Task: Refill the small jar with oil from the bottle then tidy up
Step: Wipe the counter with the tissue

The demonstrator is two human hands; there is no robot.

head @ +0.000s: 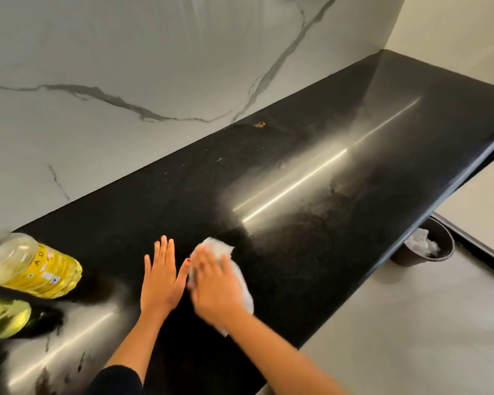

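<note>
Black table (268, 155) was being wiped with a white paper towel (215, 246), pressed under the right hand (217, 286), fingers apparently flat though blurred. The left hand (159, 283) was laid flat, fingers straight. The oil bottle (32, 266) was seen far left. Next, the towel would need binning in the floor bin (405, 256).

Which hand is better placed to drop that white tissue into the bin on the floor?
The right hand, probably: it presses the tissue on the counter, nearer the bin. The left hand lies flat, holding nothing, farther away.
</note>
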